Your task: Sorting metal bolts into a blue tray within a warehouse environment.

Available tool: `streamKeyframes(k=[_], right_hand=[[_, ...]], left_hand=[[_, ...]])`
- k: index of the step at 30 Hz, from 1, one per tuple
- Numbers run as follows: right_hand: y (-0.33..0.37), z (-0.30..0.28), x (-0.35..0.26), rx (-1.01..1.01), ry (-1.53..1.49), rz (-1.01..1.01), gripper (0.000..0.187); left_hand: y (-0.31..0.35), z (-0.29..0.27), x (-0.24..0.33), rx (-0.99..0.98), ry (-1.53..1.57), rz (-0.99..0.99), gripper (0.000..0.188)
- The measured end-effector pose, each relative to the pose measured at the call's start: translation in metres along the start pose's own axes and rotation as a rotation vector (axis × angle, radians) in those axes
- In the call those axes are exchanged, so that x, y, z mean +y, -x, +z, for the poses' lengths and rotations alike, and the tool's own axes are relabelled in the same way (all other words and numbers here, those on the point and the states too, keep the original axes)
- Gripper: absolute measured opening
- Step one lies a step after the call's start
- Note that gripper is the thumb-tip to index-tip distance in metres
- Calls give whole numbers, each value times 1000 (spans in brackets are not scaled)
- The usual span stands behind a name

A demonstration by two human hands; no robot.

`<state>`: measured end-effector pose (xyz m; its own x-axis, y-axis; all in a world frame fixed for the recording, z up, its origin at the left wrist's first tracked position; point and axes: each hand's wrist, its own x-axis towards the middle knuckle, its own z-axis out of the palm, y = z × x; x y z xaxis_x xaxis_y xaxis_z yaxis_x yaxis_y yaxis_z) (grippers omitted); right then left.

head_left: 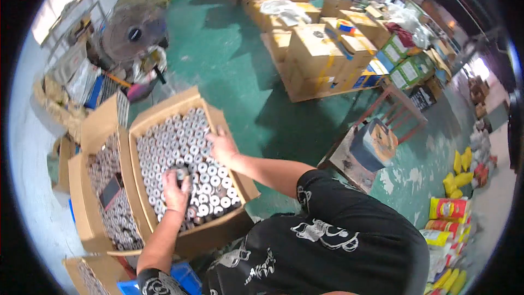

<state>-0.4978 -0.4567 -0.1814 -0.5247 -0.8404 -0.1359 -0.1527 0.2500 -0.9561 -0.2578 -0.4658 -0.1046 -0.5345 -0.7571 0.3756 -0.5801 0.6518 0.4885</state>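
Observation:
An opened cardboard box (194, 96) stands in front of me, packed with short grey metal cylinders (173, 137) that have holes through their middles. Over the nearer part of these rows, my left hand (176, 190) has its fingers closed round one cylinder (182, 173). My right hand (222, 147) reaches in past the box's right wall. Its fingers are curled together at the outermost parts there, and whatever they hold is mostly hidden. In the nearer rows the cylinders sit less evenly, with dark gaps between some of them.
Left of it, a second cardboard box (87, 207) holds more small metal parts, with a dark phone-like slab (111, 192) on them. A blue crate (188, 278) is below. A floor fan (134, 34), stacked cartons (311, 43) and a wooden chair (349, 155) bearing a bucket (367, 145) surround me.

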Motion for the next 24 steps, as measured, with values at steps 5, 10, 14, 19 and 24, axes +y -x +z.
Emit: streamKeyframes(k=[5,10,14,19,24], right_hand=[[16,-14,-29,99,425,-201,43],[26,-20,-45,138,633,-192,53],[63,-27,-78,113,712,-756,44],[116,28,-49,-952,587,-510,38],[120,21,-67,-1025,550,-229,44]], left_hand=[[-34,6,-34,-39,-127,-46,45],[-42,14,-32,-247,-302,-228,52],[-40,-11,-13,-272,-297,-309,52],[-21,-66,-5,-273,-343,-289,48],[17,-136,31,-207,-166,-222,37]])
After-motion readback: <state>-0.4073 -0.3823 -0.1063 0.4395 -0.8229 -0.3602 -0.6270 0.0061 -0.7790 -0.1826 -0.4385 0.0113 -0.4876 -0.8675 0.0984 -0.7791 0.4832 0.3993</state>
